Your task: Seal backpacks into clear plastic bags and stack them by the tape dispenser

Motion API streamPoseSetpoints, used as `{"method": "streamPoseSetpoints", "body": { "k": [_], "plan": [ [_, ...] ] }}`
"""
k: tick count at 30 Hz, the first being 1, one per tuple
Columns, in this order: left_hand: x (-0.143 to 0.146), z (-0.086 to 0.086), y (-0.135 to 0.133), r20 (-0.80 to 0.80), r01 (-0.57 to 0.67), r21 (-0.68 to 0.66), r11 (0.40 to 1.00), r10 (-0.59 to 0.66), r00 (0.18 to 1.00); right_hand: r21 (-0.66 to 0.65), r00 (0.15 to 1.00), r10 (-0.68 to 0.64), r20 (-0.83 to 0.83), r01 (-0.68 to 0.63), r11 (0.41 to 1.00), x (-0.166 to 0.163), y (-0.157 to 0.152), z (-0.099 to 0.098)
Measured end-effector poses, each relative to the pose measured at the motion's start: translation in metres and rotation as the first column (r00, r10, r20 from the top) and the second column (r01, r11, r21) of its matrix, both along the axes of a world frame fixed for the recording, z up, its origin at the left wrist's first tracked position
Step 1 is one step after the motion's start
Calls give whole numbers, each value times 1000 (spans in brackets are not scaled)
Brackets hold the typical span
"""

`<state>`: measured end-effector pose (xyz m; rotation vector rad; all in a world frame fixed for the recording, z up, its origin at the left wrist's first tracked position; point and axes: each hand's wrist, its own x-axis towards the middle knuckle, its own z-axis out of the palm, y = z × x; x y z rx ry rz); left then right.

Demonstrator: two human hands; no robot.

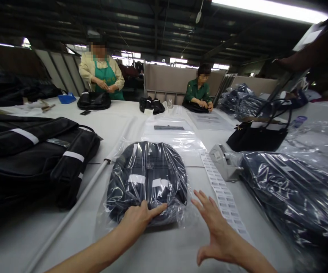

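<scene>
A dark backpack (pixel 154 163) with white paper wraps on its straps lies before me inside a clear plastic bag (pixel 184 220). My left hand (pixel 139 214) rests on the near part of this bagged backpack, one digit stretched out to the right. The rest of its fingers are mostly hidden behind the knuckles. Just right of the bag, my right hand (pixel 213 227) hovers with fingers and thumb spread, holding nothing. Beside it runs a long strip of printed labels (pixel 223 193), which reaches back toward a grey dispenser (pixel 226 163).
Black backpacks (pixel 35 151) are piled at left, beside a white pole (pixel 75 208). Bagged dark goods (pixel 291 185) and a black handbag (pixel 259 132) stand at right. Flat clear bags (pixel 172 136) lie beyond. Two people, one in a green apron (pixel 105 74), work across the table.
</scene>
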<state>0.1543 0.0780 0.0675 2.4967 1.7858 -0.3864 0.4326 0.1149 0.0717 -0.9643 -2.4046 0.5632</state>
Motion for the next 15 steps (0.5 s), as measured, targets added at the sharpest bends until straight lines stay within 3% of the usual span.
{"method": "streamPoseSetpoints", "body": {
  "k": [2,3,5,6,7,9,10,11,12,13,14,15],
  "plan": [
    [-1,-6,1,4,4,27,1000,-4,1000,150,1000,11,-13,-9,989,-4,-8,-14],
    [-2,-9,1,6,14,36,999,-14,1000,139,998,6,-68,3,990,-8,-7,-22],
    [-4,-14,1,13,33,49,998,-34,999,-60,968,-115,-223,104,993,-15,5,-35],
    [-5,-16,1,19,42,53,998,-43,999,-233,928,-238,-286,174,957,-15,13,-40],
    [-6,-17,1,22,44,55,998,-45,999,-421,869,-388,-306,242,874,-14,22,-43],
    [-8,-17,1,24,36,46,998,-37,999,-689,711,-661,-242,354,633,-8,35,-42],
    [-8,-17,1,29,29,37,999,-31,999,-728,619,-751,-232,402,556,-6,38,-38],
    [-8,-16,1,39,25,27,999,-26,999,-711,517,-809,-279,455,536,-8,38,-31],
    [-8,-15,1,53,21,16,1000,-22,998,-657,419,-820,-390,498,567,-14,34,-23],
    [-8,-13,1,68,21,5,1000,-21,997,-583,353,-768,-534,504,637,-25,28,-14],
    [-7,-12,1,82,22,-4,1000,-21,996,-489,316,-661,-681,476,731,-40,20,-6],
    [-7,-10,2,88,16,-10,1000,-15,996,-415,336,-528,-779,355,838,-59,12,-1]
  ]
}}
